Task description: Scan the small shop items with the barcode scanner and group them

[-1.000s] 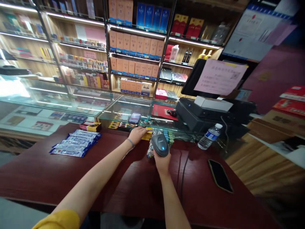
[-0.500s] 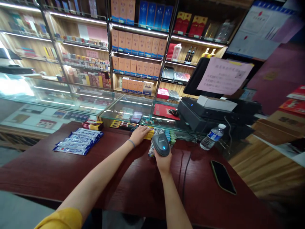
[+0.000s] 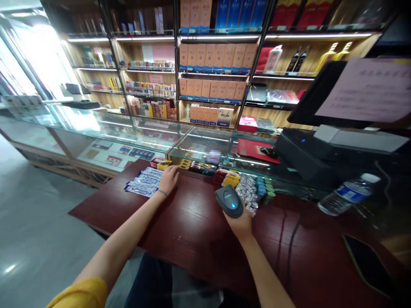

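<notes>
My right hand (image 3: 239, 222) is closed around a dark handheld barcode scanner (image 3: 229, 201) with a blue light, held above the dark red counter (image 3: 192, 222). Just beyond the scanner lie clear wrapped items (image 3: 247, 190), yellow packs (image 3: 231, 179) and a row of green and blue small items (image 3: 263, 188). My left hand (image 3: 168, 179) reaches left with fingers stretched out, resting at the edge of a fan of blue and white packets (image 3: 143, 183). Red and yellow packs (image 3: 159, 163) lie just behind that hand.
A glass display case (image 3: 135, 132) runs behind the counter, with stocked shelves (image 3: 212, 64) beyond. At the right stand a black register and monitor (image 3: 321, 141), a lying water bottle (image 3: 348, 194) and a dark phone (image 3: 366, 265). Cables (image 3: 289, 239) cross the counter. Grey floor (image 3: 38, 222) lies left.
My left hand has left the yellow packs and moved left to the blue and white packets. The view has swung to the left. The scanner stays in my right hand.
</notes>
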Tool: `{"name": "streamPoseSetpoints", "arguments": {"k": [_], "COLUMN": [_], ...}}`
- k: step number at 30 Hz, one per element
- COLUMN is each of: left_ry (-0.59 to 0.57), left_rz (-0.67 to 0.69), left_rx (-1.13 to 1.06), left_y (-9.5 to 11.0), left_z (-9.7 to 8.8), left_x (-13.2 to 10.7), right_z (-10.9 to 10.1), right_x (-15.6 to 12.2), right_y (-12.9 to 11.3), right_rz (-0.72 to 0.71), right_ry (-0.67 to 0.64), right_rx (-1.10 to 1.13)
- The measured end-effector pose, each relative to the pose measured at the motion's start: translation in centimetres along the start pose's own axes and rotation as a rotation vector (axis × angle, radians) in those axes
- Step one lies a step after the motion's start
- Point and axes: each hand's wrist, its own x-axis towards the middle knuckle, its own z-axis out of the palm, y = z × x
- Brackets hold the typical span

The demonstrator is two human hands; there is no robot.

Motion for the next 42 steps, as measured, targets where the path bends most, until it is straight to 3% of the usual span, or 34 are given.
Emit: {"name": "streamPoseSetpoints", "arguments": {"k": [4, 8, 14, 19, 27, 29, 31, 34, 36, 39, 42], "left_ry": [0.009, -0.028, -0.163, -0.317, -0.349, -0.250, -0.038, 0.373, 0.550, 0.550, 0.482], "left_rz": [-0.068, -0.095, -0.112, -0.132, -0.350, -0.427, -0.510, -0.598, -0.657, -0.734, -0.848], "left_rx": [0.069, 0.120, 0.171, 0.269, 0.281, 0.229, 0.112, -0.271, -0.712, -1.278, -1.540], "left_y": [-4.4, -7.0, -9.5, -9.9, -8.2, -7.6, -6.6, -3.9, -1.4, 2.5, 5.9], "left_z": [-2.4, -3.6, -3.2, -2.7, -4.4, -4.9, -5.2, -4.6, -3.6, -1.3, 1.3], "left_x": [0.0, 0.4, 2.3, 3.7, 4.2, 4.5, 4.8, 5.5, 5.7, 5.0, 2.9], "right_z": [0.7, 0.9, 0.7, 0.9, 0.9, 0.9, 0.9, 0.7, 0.6, 0.3, -0.1], "right_x": [0.1, 0.3, 0.4, 0.3, 0.3, 0.3, 0.3, 0.3, 0.2, 0.1, 0.2], "right_y": [-1.1, -1.2, -1.6, -2.5, -2.1, -1.6, -1.2, -0.8, -0.8, -1.0, -1.3], "right_rz": [-0.170, -0.277, -0.234, -0.123, -0.120, -0.116, -0.107, -0.066, -0.024, 0.002, 0.032], "right_ry": [-0.046, -0.065, -0.122, -0.144, -0.127, -0.116, -0.110, -0.111, -0.104, -0.084, -0.073], "right_rx": [-0.074, -0.118, -0.091, -0.089, -0.061, -0.068, -0.072, -0.054, -0.033, 0.001, -0.004]}}
